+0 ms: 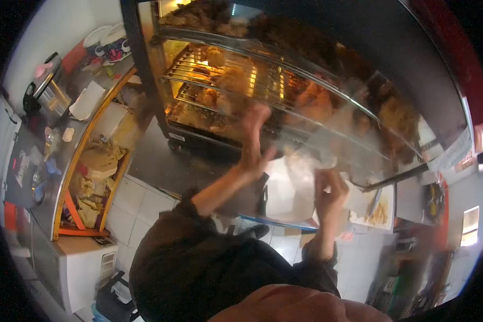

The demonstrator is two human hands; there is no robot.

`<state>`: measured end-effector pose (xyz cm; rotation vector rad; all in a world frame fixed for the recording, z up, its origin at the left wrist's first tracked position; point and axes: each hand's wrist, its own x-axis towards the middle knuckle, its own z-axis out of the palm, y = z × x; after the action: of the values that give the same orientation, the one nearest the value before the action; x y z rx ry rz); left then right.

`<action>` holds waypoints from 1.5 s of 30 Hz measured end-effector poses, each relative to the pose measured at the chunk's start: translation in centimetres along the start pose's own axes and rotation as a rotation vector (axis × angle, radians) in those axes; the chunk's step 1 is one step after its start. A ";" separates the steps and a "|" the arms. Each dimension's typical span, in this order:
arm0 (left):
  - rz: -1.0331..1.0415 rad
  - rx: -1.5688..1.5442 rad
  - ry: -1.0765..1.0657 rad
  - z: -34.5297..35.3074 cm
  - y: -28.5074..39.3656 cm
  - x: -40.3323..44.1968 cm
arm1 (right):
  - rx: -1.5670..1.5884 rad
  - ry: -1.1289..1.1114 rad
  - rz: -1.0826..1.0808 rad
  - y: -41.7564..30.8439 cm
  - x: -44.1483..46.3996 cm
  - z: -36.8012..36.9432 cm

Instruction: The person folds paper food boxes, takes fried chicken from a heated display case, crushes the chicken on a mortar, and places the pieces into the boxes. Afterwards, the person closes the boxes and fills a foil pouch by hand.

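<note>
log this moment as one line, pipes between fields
left hand: open, raised before lit food cabinet | right hand: curled beside blurred translucent item, grip unclear

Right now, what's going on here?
Someone is working bare-handed before a lit cabinet with food on its racks. The left hand is raised in front of it, open and blurred, with nothing visible in it. The right hand is curled next to a blurred, see-through sheet, maybe a bag; I can't tell if it's gripped. A white item, paper or a box, shows between the hands. Further right is a board with crumbs.
</note>
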<state>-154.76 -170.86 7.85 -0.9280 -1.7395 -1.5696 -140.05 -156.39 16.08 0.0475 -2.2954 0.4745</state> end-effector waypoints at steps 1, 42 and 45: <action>-0.026 -0.229 -0.147 -1.7 2.5 0.0 | 0.022 -0.064 -0.013 -0.9 0.4 1.2; -0.220 0.497 0.068 -19.7 9.7 -11.9 | -0.072 -0.469 -0.507 -18.4 14.2 19.1; -0.242 0.462 0.080 -20.2 9.3 -12.1 | -0.093 -0.482 -0.491 -18.0 15.0 18.9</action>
<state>-140.49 -191.61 5.47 -0.4364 -2.0911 -1.2366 -160.38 -178.04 20.58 0.7307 -2.6423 0.1020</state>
